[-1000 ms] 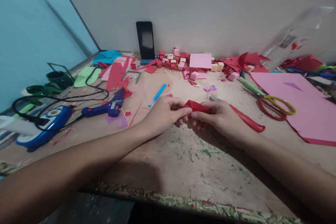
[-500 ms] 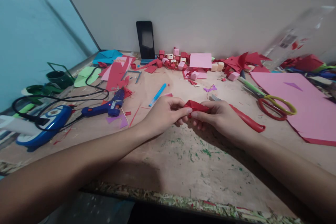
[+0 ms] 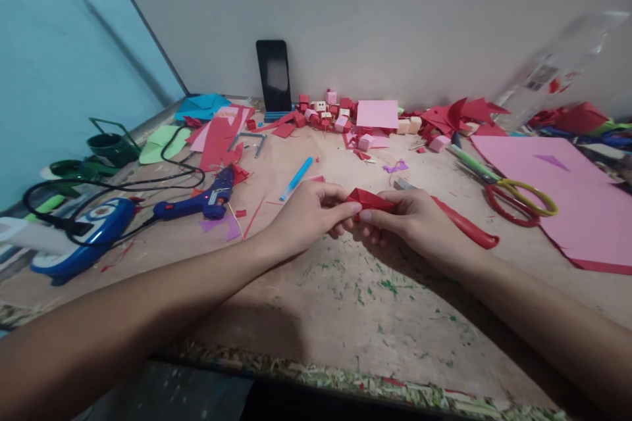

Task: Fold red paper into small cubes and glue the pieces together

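Observation:
A small folded piece of red paper (image 3: 366,198) is held between both my hands over the middle of the wooden table (image 3: 345,296). My left hand (image 3: 309,214) pinches its left end with thumb and fingers closed. My right hand (image 3: 415,220) pinches its right end the same way. Just behind my right hand lies a red-handled tool (image 3: 464,227). A light blue pen (image 3: 296,178) lies a little behind my left hand.
A blue glue gun (image 3: 197,200) with a black cord lies at left, near a blue and white device (image 3: 81,237). Scissors (image 3: 513,194) and a large pink sheet (image 3: 567,197) lie at right. Small paper cubes (image 3: 330,115), red scraps and a black phone (image 3: 274,79) stand by the wall.

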Demonstrator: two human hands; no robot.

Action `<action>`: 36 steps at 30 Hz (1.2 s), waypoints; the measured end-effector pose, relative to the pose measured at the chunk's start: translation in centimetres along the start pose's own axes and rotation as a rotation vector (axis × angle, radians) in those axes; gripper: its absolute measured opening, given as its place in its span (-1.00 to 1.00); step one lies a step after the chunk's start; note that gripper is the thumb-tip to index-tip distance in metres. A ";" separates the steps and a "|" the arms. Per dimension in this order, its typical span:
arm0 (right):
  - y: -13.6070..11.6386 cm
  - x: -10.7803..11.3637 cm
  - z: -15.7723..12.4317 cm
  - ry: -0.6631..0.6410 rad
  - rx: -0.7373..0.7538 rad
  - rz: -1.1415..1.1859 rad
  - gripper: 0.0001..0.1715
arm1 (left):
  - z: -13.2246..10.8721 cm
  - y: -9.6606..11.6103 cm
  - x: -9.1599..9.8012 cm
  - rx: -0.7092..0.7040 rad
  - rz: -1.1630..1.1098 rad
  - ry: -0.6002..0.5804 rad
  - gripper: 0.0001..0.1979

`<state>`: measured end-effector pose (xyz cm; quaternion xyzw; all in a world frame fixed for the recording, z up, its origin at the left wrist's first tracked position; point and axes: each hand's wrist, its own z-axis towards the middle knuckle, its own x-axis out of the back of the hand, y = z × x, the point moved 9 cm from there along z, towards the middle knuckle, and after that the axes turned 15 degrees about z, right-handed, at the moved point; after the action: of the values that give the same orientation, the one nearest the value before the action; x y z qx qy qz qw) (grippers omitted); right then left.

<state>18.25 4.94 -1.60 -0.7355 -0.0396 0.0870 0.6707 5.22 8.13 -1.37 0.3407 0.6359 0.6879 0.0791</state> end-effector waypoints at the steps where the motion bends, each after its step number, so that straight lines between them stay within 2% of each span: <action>1: 0.0 0.0 0.0 -0.001 0.002 0.002 -0.69 | 0.0 0.0 0.0 0.000 -0.001 -0.002 -0.83; 22: 0.0 -0.2 0.0 -0.022 0.007 0.009 -0.69 | -0.1 0.0 -0.2 0.029 0.007 -0.021 -0.77; 29: -0.1 -0.2 0.0 -0.005 0.004 0.048 -0.73 | 0.1 -0.3 -0.1 0.035 -0.011 0.009 -0.77; 36: -0.2 -0.7 0.0 -0.058 -0.004 0.070 -0.66 | 0.1 0.0 -0.1 0.007 -0.052 0.001 -0.79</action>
<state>17.57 4.83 -1.39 -0.7349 -0.0333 0.1318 0.6645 5.35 8.14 -1.43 0.3239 0.6472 0.6835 0.0952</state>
